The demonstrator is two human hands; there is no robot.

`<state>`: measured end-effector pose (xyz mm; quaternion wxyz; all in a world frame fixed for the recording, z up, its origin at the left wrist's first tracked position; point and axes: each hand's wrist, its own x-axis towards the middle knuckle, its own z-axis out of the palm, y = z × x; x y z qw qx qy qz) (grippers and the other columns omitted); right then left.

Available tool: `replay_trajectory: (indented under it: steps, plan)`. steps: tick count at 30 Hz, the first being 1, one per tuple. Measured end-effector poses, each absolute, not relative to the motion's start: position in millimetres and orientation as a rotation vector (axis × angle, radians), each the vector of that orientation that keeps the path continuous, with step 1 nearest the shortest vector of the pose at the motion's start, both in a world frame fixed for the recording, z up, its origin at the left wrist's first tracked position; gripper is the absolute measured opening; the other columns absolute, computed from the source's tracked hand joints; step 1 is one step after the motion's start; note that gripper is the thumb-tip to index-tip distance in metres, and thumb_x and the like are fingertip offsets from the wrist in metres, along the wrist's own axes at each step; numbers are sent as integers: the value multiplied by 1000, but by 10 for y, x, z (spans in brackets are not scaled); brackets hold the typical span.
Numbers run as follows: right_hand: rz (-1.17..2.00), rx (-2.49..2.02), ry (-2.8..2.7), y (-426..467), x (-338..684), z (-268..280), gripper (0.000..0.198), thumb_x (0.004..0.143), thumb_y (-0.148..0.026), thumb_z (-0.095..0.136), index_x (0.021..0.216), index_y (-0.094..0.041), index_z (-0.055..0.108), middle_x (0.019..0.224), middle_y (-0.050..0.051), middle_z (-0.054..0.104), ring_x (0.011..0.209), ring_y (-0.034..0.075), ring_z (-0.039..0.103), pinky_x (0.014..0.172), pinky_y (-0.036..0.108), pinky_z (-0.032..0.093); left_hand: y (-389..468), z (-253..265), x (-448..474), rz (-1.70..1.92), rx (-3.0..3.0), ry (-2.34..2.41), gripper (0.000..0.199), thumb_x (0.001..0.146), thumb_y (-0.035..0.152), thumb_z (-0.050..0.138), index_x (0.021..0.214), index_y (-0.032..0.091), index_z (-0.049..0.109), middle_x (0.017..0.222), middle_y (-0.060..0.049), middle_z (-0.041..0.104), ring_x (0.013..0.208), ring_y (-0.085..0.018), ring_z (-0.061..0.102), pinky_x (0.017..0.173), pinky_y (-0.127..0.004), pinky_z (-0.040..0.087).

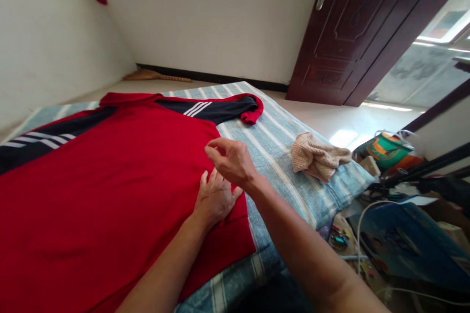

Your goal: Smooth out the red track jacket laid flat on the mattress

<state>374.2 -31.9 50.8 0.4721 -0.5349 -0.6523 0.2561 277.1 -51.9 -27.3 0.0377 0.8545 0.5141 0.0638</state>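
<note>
a red garment point(121, 181) lies spread out on a blue-and-white striped cover point(271, 151), filling most of the left and middle of the view. its collar point(128, 99) is at the far end, and its dark navy sleeves point(220, 109) carry white stripes; the sleeve toward the door reaches out across the cover and ends in a curled red cuff point(251, 116).

the left hand point(215, 198) rests palm down on the garment close to its side edge, fingers spread, the thumb pointing toward that edge. the right hand point(233, 159) is just beyond it, overlapping it in the view, with its fingers bent inward and the thumb close to them; whether they pinch any fabric i cannot tell.

to the right of the hands, well apart from the garment's body, a crumpled beige knitted cloth point(319, 156) sits on the cover. past the far edge, a broom point(154, 75) lies on the floor along the white wall point(220, 24), and a dark red door point(338, 34) stands to the right. beside the cover are a green and orange bag point(387, 149), a blue box point(407, 239) and a white cable point(360, 225).
</note>
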Motion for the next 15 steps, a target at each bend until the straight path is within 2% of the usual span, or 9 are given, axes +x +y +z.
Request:
replay_trajectory:
  steps: [6, 11, 15]
  plan:
    - [820, -1408, -1608, 417, 3631, 177, 20, 87, -31, 58, 91, -17, 71, 69, -4, 61, 67, 10, 55, 65, 21, 41, -518, -177, 2778, 39, 2588, 1578, 56, 93, 43, 39, 140, 13, 42, 149, -16, 39, 140, -30, 31, 113, -53, 23]
    - [773, -1383, -1645, 473, 3620, -173, 13, 84, -23, 62, 91, -18, 71, 87, 0, 69, 80, 13, 60, 74, 23, 45, -525, -182, 2764, 172, 2615, 1545, 49, 93, 40, 40, 137, 18, 46, 140, -13, 50, 135, -29, 37, 113, -53, 24]
    - [760, -1347, -1613, 458, 3660, -264, 16, 87, -26, 60, 95, -18, 71, 95, 2, 70, 85, 13, 61, 79, 23, 46, -504, -194, 2760, 225, 2609, 1512, 48, 92, 40, 43, 135, 19, 47, 141, -13, 49, 136, -30, 36, 112, -53, 25]
